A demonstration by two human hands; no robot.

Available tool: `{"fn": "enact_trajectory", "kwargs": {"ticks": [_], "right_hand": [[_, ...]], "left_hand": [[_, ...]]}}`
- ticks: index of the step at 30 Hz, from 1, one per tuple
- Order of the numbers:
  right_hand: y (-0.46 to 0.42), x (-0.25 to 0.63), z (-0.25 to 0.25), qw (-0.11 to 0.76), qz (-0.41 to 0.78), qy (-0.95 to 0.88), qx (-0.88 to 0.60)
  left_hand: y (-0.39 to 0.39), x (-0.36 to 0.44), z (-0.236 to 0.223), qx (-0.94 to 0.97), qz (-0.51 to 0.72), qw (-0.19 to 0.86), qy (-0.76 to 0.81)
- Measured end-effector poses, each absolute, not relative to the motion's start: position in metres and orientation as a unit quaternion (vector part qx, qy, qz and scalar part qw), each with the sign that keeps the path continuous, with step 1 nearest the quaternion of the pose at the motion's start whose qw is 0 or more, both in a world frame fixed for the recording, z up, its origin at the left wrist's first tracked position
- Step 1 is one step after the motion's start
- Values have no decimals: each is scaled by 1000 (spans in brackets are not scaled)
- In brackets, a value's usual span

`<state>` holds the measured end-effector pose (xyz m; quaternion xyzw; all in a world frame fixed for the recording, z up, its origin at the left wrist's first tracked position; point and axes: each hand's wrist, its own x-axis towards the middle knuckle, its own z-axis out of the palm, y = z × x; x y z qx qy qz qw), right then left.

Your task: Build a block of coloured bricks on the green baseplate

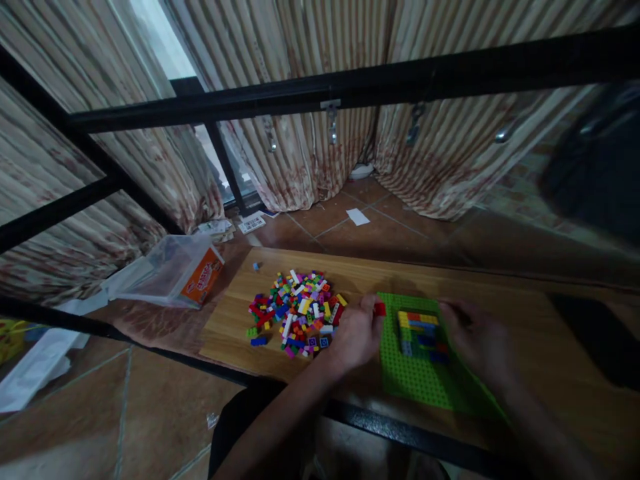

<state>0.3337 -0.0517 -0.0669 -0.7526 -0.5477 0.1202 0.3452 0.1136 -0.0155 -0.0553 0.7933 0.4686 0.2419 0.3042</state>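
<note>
My left hand (356, 335) is closed, pinching a red brick (380, 309) over the left edge of a green studded baseplate (413, 383). On the baseplate stands a small block of bricks (419, 327) in yellow, orange, blue, grey and red. My right hand (477, 337) is beside the baseplate's right edge, its fingers curled and smeared by motion; whether it holds anything cannot be made out. To the left of my left hand, a pile of loose bricks (303, 308) in many colours is spread over the wooden table (227, 327).
A clear plastic tub (170, 267) with an orange label lies on the floor left of the table. A dark flat object (595, 333) rests at the table's right. A black metal bar (370, 85) crosses before the striped curtains (310, 153). One small blue brick (256, 266) lies apart.
</note>
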Motion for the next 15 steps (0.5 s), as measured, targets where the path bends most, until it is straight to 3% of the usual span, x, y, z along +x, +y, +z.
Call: {"fn": "enact_trajectory", "kwargs": {"ticks": [2, 7, 15], "right_hand": [[-56, 315, -63, 422, 195, -544, -698], [-67, 272, -67, 478, 366, -535, -593], [-67, 311, -58, 525, 381, -454, -610]], "left_hand": [[-18, 117, -57, 795, 264, 308, 450], [-28, 123, -60, 805, 284, 326, 406], [-36, 129, -72, 793, 296, 363, 390]]}}
